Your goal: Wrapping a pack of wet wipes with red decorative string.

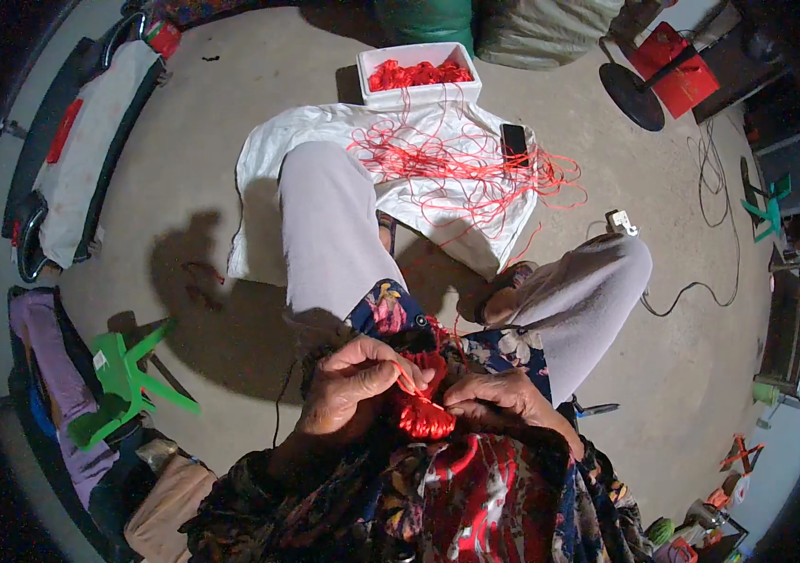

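One red bundle point(426, 424): it lies close to the person's body, between the left hand point(353, 385) and the right hand point(503, 399), just in front of the patterned garment point(353, 502).
Bundle axis: it seems to run away from the body, so roughly crosswise to the line joining both hands; the far end is partly covered by fingers, therefore I judge this with caution.
Left hand: the thumb and forefinger are pinching a thin red strand point(406, 377), over the left side of the bundle.
Right hand: its fingers are bent, with the tips at the right edge of the bundle; whether they grasp the strand or only touch there, I cannot tell.
Strand direction: it slants from the left fingertips toward the body and rightward, to the right fingertips.
Nearer hand: both are very near to the bundle; I cannot name one as clearly nearer.
Loose cord point(447, 161): it spreads in a tangle on the white cloth point(273, 131), well apart from both hands.
White box point(423, 95): it stands at the far edge of the cloth and contains red coils point(414, 75).
Dark phone point(513, 139): it rests beside the tangle, on its right part.
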The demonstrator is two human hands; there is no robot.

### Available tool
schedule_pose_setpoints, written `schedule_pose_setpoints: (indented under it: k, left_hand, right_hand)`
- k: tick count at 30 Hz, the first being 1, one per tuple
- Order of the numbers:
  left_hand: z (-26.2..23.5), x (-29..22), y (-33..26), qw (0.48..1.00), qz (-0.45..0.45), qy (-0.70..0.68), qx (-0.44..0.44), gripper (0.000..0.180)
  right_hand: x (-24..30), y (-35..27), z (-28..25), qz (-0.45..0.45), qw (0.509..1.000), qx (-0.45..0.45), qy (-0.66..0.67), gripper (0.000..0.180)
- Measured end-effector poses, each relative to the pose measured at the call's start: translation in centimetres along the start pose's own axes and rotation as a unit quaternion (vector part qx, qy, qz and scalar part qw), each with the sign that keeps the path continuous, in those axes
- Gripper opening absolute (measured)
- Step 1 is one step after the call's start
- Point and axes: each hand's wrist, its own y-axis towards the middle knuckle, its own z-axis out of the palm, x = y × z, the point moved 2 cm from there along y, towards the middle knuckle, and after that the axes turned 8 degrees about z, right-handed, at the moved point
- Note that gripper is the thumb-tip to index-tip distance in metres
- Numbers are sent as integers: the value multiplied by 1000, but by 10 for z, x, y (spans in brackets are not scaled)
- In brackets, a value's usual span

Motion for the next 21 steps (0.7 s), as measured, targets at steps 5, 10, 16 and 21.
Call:
schedule_pose_setpoints:
  k: [5, 10, 16, 21]
  left_hand:
    - [15, -14, 13, 996, -31, 80, -26, 23]
    - [26, -18, 18, 990, 15, 140, -29, 16]
    - [30, -25, 21, 963, 161, 218, 2, 8]
    - [29, -18, 24, 973, 146, 181, 13, 6]
  right_hand:
    - [15, -4, -2, 64, 997, -12, 33, 20]
    - [13, -9, -1, 73, 992, -25, 104, 21]
    - [4, -6, -1, -45, 994, -99, 27, 21]
    - [8, -3, 1, 2, 998, -62, 28, 18]
